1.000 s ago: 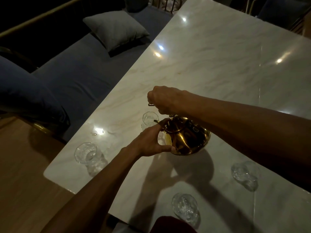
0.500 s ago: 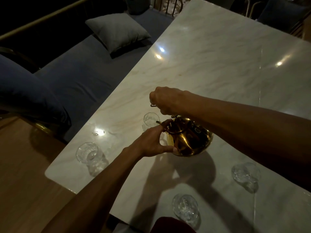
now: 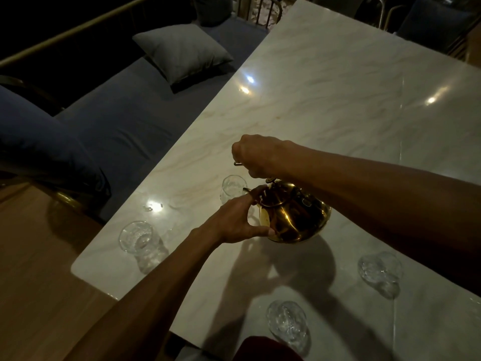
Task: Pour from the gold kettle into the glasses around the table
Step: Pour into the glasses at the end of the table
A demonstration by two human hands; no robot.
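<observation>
Our right hand [image 3: 256, 156] comes in from the right w/ the forearm stretched across the worktop [image 3: 338, 100], fist clenched around the kettle's handle from above, knuckles up. Our left hand [image 3: 239, 217] reaches up from the lower left, arm nearly straight; thumb presses the lower side of the kettle [image 3: 294, 212], fingers curl over by the lid, so it's gripping the body and steadying it.

The kettle is held off the worktop, above its own shadow, tipped over toward the left. Spout points left, at the rim of the glass [image 3: 232, 187] just beyond it; long axis runs approx. left-right, spout end lower. Can't tell if liquid is running; too dim.

Three other glasses stand on the worktop: one near the left corner [image 3: 136, 237], one at the near edge [image 3: 286, 321], one to the right [image 3: 378, 268] under our right forearm. All well apart from the kettle.

A grey cushion [image 3: 182, 50] lies on the bench seat [image 3: 125, 121] left of the worktop.
</observation>
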